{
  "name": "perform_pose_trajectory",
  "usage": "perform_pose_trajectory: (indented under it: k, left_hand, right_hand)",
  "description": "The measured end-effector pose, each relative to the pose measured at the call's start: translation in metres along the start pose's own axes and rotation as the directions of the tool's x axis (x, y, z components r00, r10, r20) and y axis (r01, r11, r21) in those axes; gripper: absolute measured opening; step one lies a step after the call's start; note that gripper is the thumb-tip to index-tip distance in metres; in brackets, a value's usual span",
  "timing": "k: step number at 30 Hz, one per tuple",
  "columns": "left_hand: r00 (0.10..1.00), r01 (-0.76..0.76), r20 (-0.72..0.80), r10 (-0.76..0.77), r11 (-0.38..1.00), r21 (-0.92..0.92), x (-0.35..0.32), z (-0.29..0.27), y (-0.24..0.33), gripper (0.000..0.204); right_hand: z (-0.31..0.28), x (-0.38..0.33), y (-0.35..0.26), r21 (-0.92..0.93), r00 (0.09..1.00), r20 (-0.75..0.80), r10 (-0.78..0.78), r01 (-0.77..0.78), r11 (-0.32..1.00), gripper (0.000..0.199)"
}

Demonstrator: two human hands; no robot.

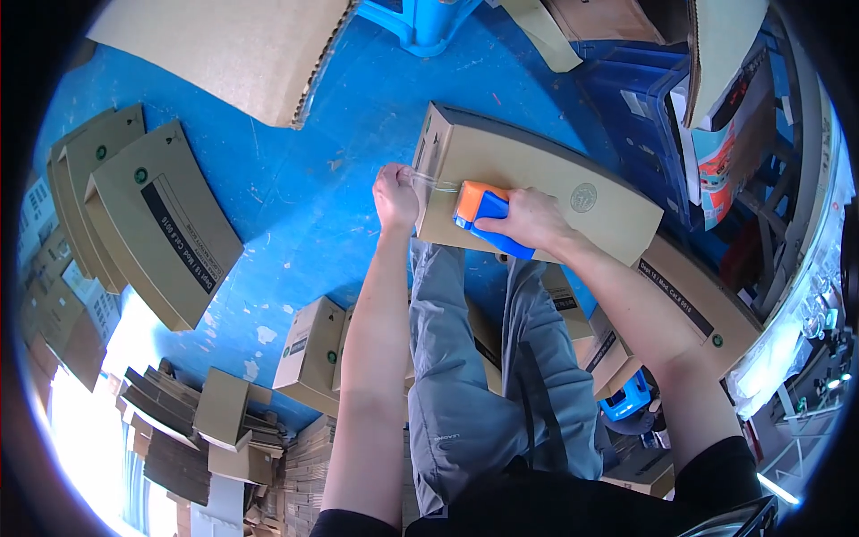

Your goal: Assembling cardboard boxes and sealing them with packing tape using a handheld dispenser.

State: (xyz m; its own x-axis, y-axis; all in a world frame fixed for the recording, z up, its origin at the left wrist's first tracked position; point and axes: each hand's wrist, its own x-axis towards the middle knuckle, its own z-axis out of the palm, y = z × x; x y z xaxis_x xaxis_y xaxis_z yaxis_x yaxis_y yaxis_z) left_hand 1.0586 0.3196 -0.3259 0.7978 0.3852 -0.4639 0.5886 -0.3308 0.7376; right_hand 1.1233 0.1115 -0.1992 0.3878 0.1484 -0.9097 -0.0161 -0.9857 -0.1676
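A closed brown cardboard box (523, 161) lies before my knees, its long face turned up, with a round printed mark toward the right end. My right hand (535, 220) is closed around an orange and blue tape dispenser (483, 202), which rests against that face near the box's left end. A strip of clear tape (433, 181) stretches from the dispenser past the box's left edge. The free end of the strip is in the closed fingers of my left hand (395, 195), just beyond that edge.
Several brown cartons (165, 224) lie on the blue floor (277, 197) at left. More boxes (309, 349) stand around my legs, with flat cardboard stacked at lower left. A blue stool (420, 22), large cardboard flap (224, 54) and dark blue crate (640, 121) border the far side.
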Motion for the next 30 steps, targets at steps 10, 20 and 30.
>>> perform_pose_trajectory:
  k: [10, 20, 30]
  left_hand:
    - [0.949, 0.315, -0.039, -0.312, 0.944, 0.094, -0.001, 0.038, -0.027, 0.028]
    - [0.968, 0.033, 0.238, -0.079, 0.982, 0.188, -0.037, 0.029, 0.041, 0.059]
    - [0.986, -0.083, 0.168, 0.025, 0.933, 0.351, -0.042, 0.039, 0.017, 0.052]
  right_hand:
    - [-0.007, 0.002, -0.008, 0.005, 0.996, 0.042, 0.078, -0.078, 0.997, 0.065]
    - [-0.004, -0.005, 0.008, 0.105, 0.999, -0.035, 0.039, -0.035, 0.994, 0.074]
    - [0.006, -0.063, 0.179, 0.060, 0.998, 0.055, 0.035, -0.039, 0.997, 0.080]
